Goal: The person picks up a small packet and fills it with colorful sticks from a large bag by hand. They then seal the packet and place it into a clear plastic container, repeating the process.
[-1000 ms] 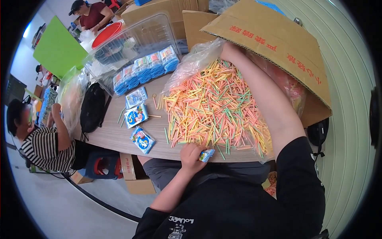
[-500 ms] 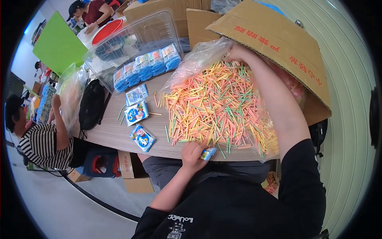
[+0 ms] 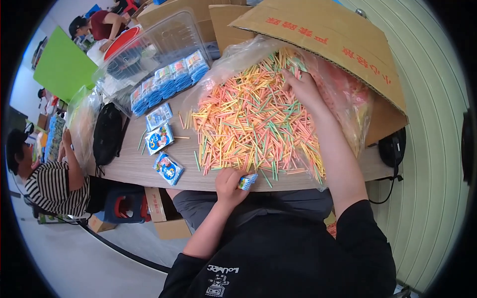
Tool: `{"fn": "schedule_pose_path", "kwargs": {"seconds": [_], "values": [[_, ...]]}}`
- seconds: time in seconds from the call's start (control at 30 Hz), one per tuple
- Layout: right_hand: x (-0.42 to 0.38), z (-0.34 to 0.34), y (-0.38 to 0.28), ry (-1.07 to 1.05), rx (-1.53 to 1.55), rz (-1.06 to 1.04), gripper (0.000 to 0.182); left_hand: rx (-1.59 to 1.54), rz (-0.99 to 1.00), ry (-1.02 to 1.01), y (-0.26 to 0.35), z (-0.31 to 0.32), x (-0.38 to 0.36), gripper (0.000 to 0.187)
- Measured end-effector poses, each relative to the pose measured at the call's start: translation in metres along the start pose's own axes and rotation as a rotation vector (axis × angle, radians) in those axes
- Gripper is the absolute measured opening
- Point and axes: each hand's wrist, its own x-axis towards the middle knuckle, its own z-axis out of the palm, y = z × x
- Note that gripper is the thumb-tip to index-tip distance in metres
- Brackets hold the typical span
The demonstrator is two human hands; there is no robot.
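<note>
One packet (image 3: 246,182) is being pinched by left hand (image 3: 230,186); sticks (image 3: 248,124) toward its one o'clock are being overlapped by right hand (image 3: 304,90), grip unclear.

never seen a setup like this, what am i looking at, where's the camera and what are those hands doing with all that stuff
There is no machine here: these are a person's two bare hands. Every picture comes from one camera worn on that person's head, looking forward and down, which is why you see their own arms and shirt.

On the table lies a big heap of thin coloured sticks. Left of it are three loose blue-and-white packets, with stacked packets further back.

The left hand holds a small packet at the near edge. The right hand is at the heap's far side; whether it grips any sticks is hard to tell.
</note>
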Motion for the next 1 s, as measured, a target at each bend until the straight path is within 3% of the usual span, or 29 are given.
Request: {"fn": "schedule_pose_path", "kwargs": {"seconds": [0.07,0.23,0.3,0.33,0.37,0.4,0.47,0.57,0.67,0.77,0.87,1.0], "values": [[-0.009,-0.008,-0.002,-0.026,-0.25,-0.008,0.038,-0.014,-0.019,0.007,0.0,0.0,-0.001,0.031],[-0.069,-0.003,-0.014,0.018,-0.279,-0.207,0.033,0.002,-0.012,-0.02,0.002,-0.001,-0.003,0.023],[-0.101,0.004,-0.017,-0.031,0.039,-0.31,0.029,-0.199,-0.332,-0.075,0.012,-0.001,-0.002,0.02],[-0.119,0.007,-0.021,-0.035,0.041,-0.305,0.029,-0.299,-0.497,-0.101,0.019,-0.002,-0.002,0.019],[-0.138,0.01,-0.032,-0.087,0.19,-0.287,0.028,-0.296,-0.507,-0.101,0.03,-0.001,0.004,0.019],[-0.153,0.012,-0.04,-0.14,0.341,-0.266,0.028,-0.594,-0.687,-0.076,0.046,0.003,0.017,0.018],[-0.173,0.02,-0.045,-0.166,0.359,-0.308,0.029,-1.199,-1.018,0.001,0.064,0.009,0.04,0.019],[-0.183,0.025,-0.047,-0.189,0.393,-0.405,0.032,-1.35,-1.032,-0.018,0.059,0.009,0.04,0.019],[-0.182,0.02,-0.043,-0.227,0.232,-0.585,0.035,-1.445,-1.019,-0.052,0.057,0.007,0.037,0.019],[-0.187,0.018,-0.047,-0.23,0.242,-0.577,0.035,-1.485,-0.995,-0.082,0.056,0.009,0.032,0.019],[-0.19,0.022,-0.045,-0.216,0.247,-0.574,0.038,-1.371,-1.112,-0.07,0.049,0.016,0.027,0.025],[-0.19,0.027,-0.04,-0.145,0.235,-0.6,0.044,-1.456,-1.186,-0.052,0.048,0.017,0.025,0.023]]}}
